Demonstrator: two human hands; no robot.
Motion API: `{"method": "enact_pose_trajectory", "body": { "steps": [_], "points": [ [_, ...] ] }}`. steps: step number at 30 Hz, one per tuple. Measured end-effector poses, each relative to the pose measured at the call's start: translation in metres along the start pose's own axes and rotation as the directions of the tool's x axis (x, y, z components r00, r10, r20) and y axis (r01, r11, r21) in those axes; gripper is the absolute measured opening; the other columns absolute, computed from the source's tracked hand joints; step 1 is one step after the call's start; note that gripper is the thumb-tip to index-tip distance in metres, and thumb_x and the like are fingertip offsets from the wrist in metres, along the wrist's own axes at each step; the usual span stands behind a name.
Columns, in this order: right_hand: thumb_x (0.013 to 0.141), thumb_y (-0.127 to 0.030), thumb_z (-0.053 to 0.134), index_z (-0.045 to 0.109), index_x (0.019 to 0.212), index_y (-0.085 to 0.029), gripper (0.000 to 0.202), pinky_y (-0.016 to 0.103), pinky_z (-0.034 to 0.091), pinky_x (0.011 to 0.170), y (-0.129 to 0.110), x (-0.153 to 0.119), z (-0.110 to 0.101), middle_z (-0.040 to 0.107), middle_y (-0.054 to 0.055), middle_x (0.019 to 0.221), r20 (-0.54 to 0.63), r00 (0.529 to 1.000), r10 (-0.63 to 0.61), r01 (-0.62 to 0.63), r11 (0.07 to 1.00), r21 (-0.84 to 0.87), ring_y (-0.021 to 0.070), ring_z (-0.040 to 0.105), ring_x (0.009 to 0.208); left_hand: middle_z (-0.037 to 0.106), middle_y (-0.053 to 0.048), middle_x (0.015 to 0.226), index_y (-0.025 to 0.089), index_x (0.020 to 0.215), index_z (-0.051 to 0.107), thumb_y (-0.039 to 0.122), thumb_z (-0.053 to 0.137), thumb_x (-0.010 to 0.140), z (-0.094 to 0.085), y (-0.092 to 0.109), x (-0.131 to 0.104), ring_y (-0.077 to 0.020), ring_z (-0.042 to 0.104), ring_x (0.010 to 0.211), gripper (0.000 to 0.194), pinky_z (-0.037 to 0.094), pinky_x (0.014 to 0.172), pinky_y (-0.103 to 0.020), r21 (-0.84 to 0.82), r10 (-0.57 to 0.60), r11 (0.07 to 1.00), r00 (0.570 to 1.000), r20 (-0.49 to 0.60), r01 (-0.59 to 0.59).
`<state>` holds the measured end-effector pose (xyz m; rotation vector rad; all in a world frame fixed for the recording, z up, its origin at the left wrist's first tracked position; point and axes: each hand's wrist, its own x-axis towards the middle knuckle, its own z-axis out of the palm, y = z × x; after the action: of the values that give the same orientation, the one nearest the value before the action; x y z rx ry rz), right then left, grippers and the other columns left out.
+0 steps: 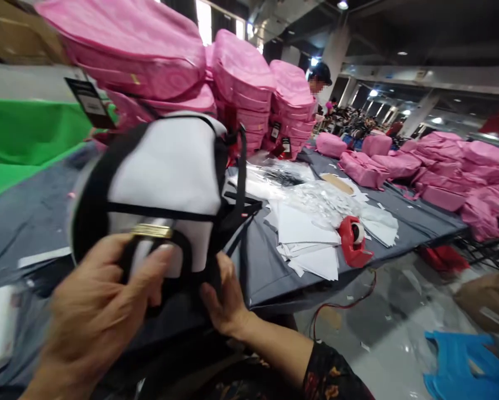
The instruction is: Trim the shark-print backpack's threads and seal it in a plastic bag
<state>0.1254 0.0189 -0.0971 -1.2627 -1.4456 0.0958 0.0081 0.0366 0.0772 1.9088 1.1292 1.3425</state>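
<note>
A white and black backpack [166, 166] tilts in front of me over the table edge, its black straps trailing to the right. My left hand [95, 305] is closed on the front of it, thumb and fingers pinching a white and black flap just under a gold-coloured metal plate [151, 230]. At the bag's lower right, my right hand [228, 303] grips its black side; some of those fingers are hidden by the bag. Motion blurs the left hand a little.
Stacks of pink backpacks [245, 72] with hang tags stand behind. To the right on the grey-covered table [270, 283] lie white paper sheets [308, 222], clear plastic bags [316, 197] and a red tape dispenser [353, 244]. A person [319, 78] is farther back.
</note>
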Motion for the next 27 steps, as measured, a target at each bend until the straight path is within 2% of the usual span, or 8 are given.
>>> {"method": "enact_pose_trajectory", "body": {
  "steps": [4, 8, 11, 14, 17, 21, 23, 27],
  "points": [
    [0.092, -0.033, 0.057, 0.063, 0.121, -0.018, 0.033, 0.030, 0.050, 0.098, 0.016, -0.025, -0.045, 0.069, 0.008, 0.114, 0.028, 1.000, 0.010, -0.010, 1.000, -0.015, 0.0178, 0.063, 0.111, 0.069, 0.001, 0.065, 0.025, 0.092, 0.066, 0.060, 0.052, 0.085, 0.040, -0.018, -0.010, -0.0181, 0.063, 0.049, 0.039, 0.043, 0.046, -0.025, 0.107, 0.235, 0.950, 0.895, 0.379, -0.295],
    [0.099, -0.038, 0.047, 0.070, 0.105, -0.016, 0.032, 0.029, 0.052, 0.082, 0.066, -0.048, -0.155, 0.073, 0.008, 0.098, -0.249, 0.917, 0.312, -0.360, 0.916, -0.176, 0.0164, 0.067, 0.090, 0.073, -0.007, 0.080, 0.021, 0.098, 0.065, 0.032, 0.040, 0.097, 0.092, -0.045, -0.045, -0.0253, 0.072, 0.068, 0.027, 0.044, 0.054, -0.027, 0.413, 0.027, 0.768, 0.670, 0.742, -0.489],
    [0.091, -0.049, 0.055, 0.072, 0.098, -0.015, 0.039, 0.034, 0.048, 0.082, 0.111, -0.052, -0.233, 0.072, 0.011, 0.096, -0.323, 0.870, 0.372, -0.463, 0.842, -0.278, 0.0213, 0.063, 0.090, 0.073, -0.011, 0.086, 0.017, 0.106, 0.067, 0.019, 0.033, 0.100, 0.115, -0.053, -0.069, -0.0273, 0.072, 0.076, 0.035, 0.048, 0.059, -0.030, 0.386, -0.006, 0.675, 0.519, 0.855, -0.628],
    [0.073, -0.053, 0.074, 0.074, 0.088, -0.018, 0.038, 0.033, 0.045, 0.078, 0.148, -0.049, -0.271, 0.071, 0.007, 0.089, -0.231, 0.877, 0.422, -0.479, 0.804, -0.352, 0.0210, 0.060, 0.084, 0.073, -0.013, 0.088, 0.015, 0.115, 0.068, 0.024, 0.036, 0.101, 0.106, -0.066, -0.078, -0.0268, 0.070, 0.076, 0.036, 0.050, 0.064, -0.035, 0.286, 0.267, 0.595, 0.520, 0.811, -0.751],
    [0.075, -0.052, 0.073, 0.073, 0.074, -0.019, 0.033, 0.031, 0.041, 0.075, 0.171, -0.043, -0.273, 0.067, 0.004, 0.078, -0.165, 0.884, 0.438, -0.467, 0.793, -0.392, 0.0189, 0.056, 0.078, 0.072, -0.012, 0.092, 0.018, 0.114, 0.068, 0.044, 0.049, 0.097, 0.068, -0.091, -0.068, -0.0276, 0.067, 0.078, 0.036, 0.048, 0.074, -0.040, 0.258, 0.564, 0.500, 0.537, 0.627, -0.826],
    [0.086, -0.050, 0.065, 0.069, 0.066, -0.019, 0.037, 0.030, 0.038, 0.076, 0.186, -0.035, -0.270, 0.064, 0.002, 0.070, -0.093, 0.908, 0.409, -0.409, 0.813, -0.414, 0.0175, 0.055, 0.076, 0.065, -0.002, 0.068, 0.025, 0.076, 0.065, 0.043, 0.051, 0.098, 0.028, -0.119, -0.055, -0.0200, 0.059, 0.061, 0.032, 0.039, 0.068, -0.036, 0.225, 0.668, 0.460, 0.502, 0.550, -0.859],
    [0.088, -0.052, 0.063, 0.067, 0.062, -0.020, 0.042, 0.029, 0.038, 0.072, 0.189, -0.030, -0.275, 0.063, 0.002, 0.065, -0.027, 0.924, 0.381, -0.357, 0.837, -0.414, 0.0161, 0.054, 0.070, 0.059, 0.001, 0.059, 0.023, 0.068, 0.061, 0.036, 0.048, 0.101, 0.034, -0.118, -0.060, -0.0171, 0.054, 0.054, 0.038, 0.037, 0.068, -0.035, 0.286, 0.643, 0.460, 0.538, 0.546, -0.840],
    [0.091, -0.059, 0.060, 0.067, 0.063, -0.021, 0.048, 0.030, 0.040, 0.068, 0.181, -0.023, -0.288, 0.064, 0.002, 0.066, 0.033, 0.961, 0.275, -0.234, 0.867, -0.440, 0.0160, 0.055, 0.067, 0.050, 0.002, 0.051, 0.021, 0.061, 0.055, 0.036, 0.045, 0.103, 0.074, -0.096, -0.078, -0.0168, 0.049, 0.049, 0.046, 0.036, 0.066, -0.035, 0.466, 0.623, 0.428, 0.627, 0.468, -0.774]
  ]
}}
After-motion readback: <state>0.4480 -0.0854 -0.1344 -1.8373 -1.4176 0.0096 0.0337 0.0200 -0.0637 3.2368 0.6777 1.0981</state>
